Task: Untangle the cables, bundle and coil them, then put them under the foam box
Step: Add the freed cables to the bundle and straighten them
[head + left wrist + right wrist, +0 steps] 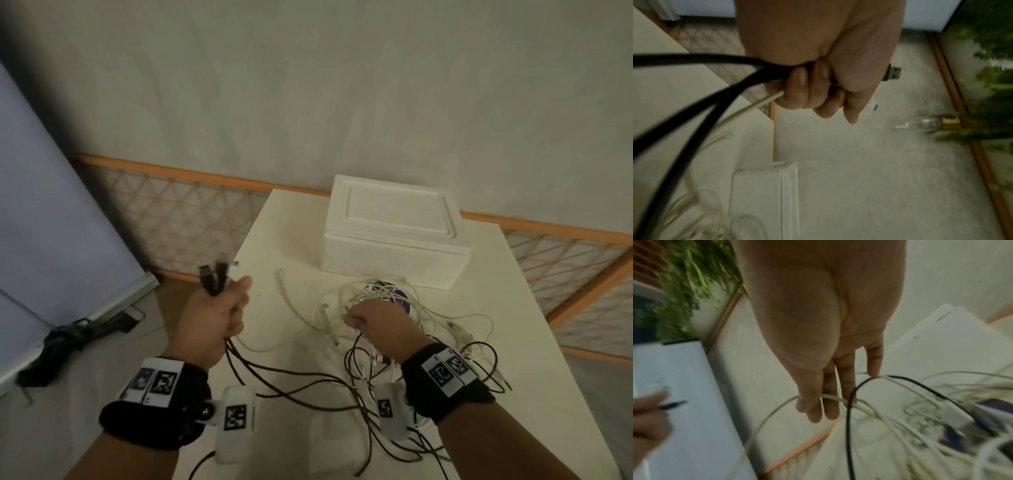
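Evidently the left hand (pixel 214 317) is clenched around the thick black cables (pixel 301 387) just below their plugs, lifted off the white tabletop (pixel 274 240), probably so their lengths hang free of the knot. The right hand (pixel 376 325) is sunk in the tangle of thin white cables (pixel 363 298), thumb and fingers hooked round one white strand, likely to draw it clear. The white foam box (pixel 394 236) sits lid on at the far end, nothing tucked beneath it yet.
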{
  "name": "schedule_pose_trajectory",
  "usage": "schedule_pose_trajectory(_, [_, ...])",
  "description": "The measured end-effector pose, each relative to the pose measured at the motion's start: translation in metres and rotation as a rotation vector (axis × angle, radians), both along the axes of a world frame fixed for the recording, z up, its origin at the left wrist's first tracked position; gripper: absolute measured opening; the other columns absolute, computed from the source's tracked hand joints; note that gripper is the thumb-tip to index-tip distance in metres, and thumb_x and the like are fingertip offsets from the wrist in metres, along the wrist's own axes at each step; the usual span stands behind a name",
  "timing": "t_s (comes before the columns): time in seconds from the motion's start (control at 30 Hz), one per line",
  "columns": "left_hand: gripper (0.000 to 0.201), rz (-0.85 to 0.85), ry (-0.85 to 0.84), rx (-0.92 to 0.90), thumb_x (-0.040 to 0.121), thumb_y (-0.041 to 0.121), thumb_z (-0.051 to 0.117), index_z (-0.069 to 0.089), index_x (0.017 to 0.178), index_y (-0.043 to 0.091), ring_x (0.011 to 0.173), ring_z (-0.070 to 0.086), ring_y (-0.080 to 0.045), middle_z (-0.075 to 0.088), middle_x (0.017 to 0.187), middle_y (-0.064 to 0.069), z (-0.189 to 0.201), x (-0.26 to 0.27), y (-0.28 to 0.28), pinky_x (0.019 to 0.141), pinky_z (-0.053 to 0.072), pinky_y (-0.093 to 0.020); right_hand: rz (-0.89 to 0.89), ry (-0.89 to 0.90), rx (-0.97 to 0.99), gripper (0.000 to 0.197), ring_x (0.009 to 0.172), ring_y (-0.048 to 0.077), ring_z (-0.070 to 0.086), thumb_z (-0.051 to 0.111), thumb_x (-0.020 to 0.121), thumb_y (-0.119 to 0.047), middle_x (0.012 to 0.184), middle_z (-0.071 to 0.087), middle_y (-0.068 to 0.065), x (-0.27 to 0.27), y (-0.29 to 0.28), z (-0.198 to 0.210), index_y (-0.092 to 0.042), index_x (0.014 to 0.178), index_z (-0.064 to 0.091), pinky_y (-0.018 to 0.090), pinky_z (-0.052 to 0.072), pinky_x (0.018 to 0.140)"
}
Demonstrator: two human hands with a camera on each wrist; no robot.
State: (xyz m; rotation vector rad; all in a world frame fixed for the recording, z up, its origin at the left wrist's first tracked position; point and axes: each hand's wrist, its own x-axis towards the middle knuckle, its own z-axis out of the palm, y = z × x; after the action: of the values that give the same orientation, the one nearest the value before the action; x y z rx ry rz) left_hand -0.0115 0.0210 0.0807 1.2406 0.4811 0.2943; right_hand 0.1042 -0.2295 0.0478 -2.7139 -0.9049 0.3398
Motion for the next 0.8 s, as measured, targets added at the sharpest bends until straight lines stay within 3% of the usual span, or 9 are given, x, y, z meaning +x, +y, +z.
schedule_pose_trajectory(0.1, [0.016,-0.167,0.147,0.196,0.084,0.026,0.071,0.071,0.082,0.011,0.036,0.029,-0.009,0.046,0.058,-0.009,-0.002,0.009,-0.038,0.037,0.024,-0.019,0.111,-0.146,0.048,0.022,0.088,0.015,0.061,0.052,0.092,-0.041,0.091,0.069,-0.005,-0.004,0.011,0.023,-0.026,0.091,0.069,0.034,0.044,0.084])
schedule_pose_trajectory(0.2, [0.016,-0.378,0.168,0.46,0.087,0.031,0.068,0.067,0.101,0.024,0.048,0.052,0.005,0.061,0.056,0.016,0.0,0.02,-0.074,0.049,0.037,-0.013,0.222,-0.224,0.167,0.023,0.078,0.024,0.06,0.054,0.091,-0.03,0.08,0.066,0.007,-0.011,0.019,0.034,-0.014,0.089,0.071,0.035,0.045,0.069])
schedule_pose_trajectory(0.27, [0.013,-0.405,0.153,0.636,0.09,0.034,0.063,0.067,0.099,0.025,0.068,0.059,0.008,0.07,0.078,0.014,0.001,0.027,-0.084,0.064,0.041,-0.017,0.218,-0.197,0.216,0.022,0.076,0.025,0.059,0.055,0.091,-0.025,0.079,0.064,0.009,-0.014,0.017,0.036,-0.01,0.088,0.07,0.036,0.044,0.067])
schedule_pose_trajectory(0.33, [0.018,-0.346,0.136,0.708,0.093,0.033,0.058,0.068,0.085,0.021,0.061,0.057,0.006,0.071,0.076,0.01,0.007,0.029,-0.083,0.066,0.04,-0.026,0.187,-0.149,0.314,0.018,0.077,0.019,0.058,0.057,0.091,-0.026,0.081,0.065,0.004,-0.015,0.01,0.036,-0.012,0.089,0.069,0.032,0.044,0.069])
schedule_pose_trajectory(0.47, [0.027,-0.175,-0.059,0.591,0.094,0.033,0.057,0.062,0.07,0.023,0.043,0.043,-0.006,0.061,0.059,0.008,0.033,0.026,-0.071,0.055,0.036,-0.028,0.061,-0.012,0.326,0.016,0.071,0.008,0.05,0.056,0.093,-0.025,0.068,0.051,-0.012,-0.015,-0.008,0.022,-0.02,0.078,0.061,0.01,0.033,0.06])
schedule_pose_trajectory(0.53, [0.025,-0.098,-0.177,0.425,0.094,0.034,0.057,0.06,0.069,0.029,0.041,0.036,-0.008,0.057,0.061,0.005,0.051,0.024,-0.061,0.047,0.032,-0.022,-0.026,0.066,0.207,0.018,0.073,0.01,0.051,0.054,0.093,-0.025,0.068,0.051,-0.012,-0.011,-0.02,0.003,-0.019,0.077,0.059,0.013,0.03,0.056])
schedule_pose_trajectory(0.63, [0.014,-0.062,-0.277,0.224,0.095,0.026,0.053,0.055,0.082,0.021,0.037,0.029,-0.006,0.058,0.062,0.004,0.065,0.023,-0.052,0.038,0.026,-0.017,-0.157,0.143,0.122,0.02,0.077,0.012,0.054,0.055,0.093,-0.027,0.082,0.063,-0.003,-0.006,-0.035,-0.014,-0.011,0.091,0.066,0.02,0.036,0.065])
schedule_pose_trajectory(0.73, [0.018,-0.121,-0.209,0.211,0.086,0.032,0.058,0.057,0.099,0.02,0.037,0.028,-0.007,0.072,0.082,-0.003,0.055,0.025,-0.048,0.037,0.026,-0.018,-0.221,0.168,0.308,0.015,0.071,0.006,0.055,0.058,0.093,-0.026,0.074,0.059,-0.013,-0.004,-0.035,-0.002,-0.016,0.086,0.067,0.024,0.044,0.071])
schedule_pose_trajectory(0.8, [0.028,-0.214,-0.119,0.227,0.085,0.021,0.064,0.057,0.112,0.024,0.045,0.034,-0.008,0.073,0.102,-0.004,0.044,0.026,-0.053,0.038,0.028,-0.018,-0.242,0.135,0.41,0.017,0.066,0.004,0.056,0.057,0.093,-0.027,0.068,0.056,-0.014,-0.005,-0.026,0.02,-0.014,0.088,0.068,0.024,0.049,0.068])
